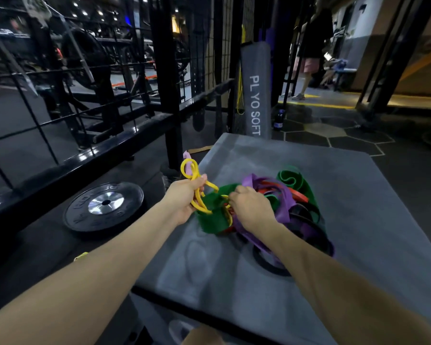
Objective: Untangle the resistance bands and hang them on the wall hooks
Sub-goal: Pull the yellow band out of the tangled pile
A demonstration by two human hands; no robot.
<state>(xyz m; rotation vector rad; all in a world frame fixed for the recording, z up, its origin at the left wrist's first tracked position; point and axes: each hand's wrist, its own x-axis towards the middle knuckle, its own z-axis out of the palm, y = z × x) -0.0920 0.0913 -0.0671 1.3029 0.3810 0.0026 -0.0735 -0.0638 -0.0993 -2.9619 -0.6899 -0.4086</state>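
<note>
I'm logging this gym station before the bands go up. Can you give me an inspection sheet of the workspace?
Surface: grey plyo box, scuffed.
Job's things: tangled pile of green, purple, red and black bands; yellow band partly pulled out.
Clutter: weight plate on the floor.
Hands: left hand grips the yellow band; right hand closed in the pile.
Cables: nothing seen.
Surroundings: black wire fence; no hooks seen.

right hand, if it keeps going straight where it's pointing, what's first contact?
The right hand points forward-left into the pile. It likely meets the green band first, where the yellow band threads through, then the left hand beyond. Depth is unclear from one view.
</note>
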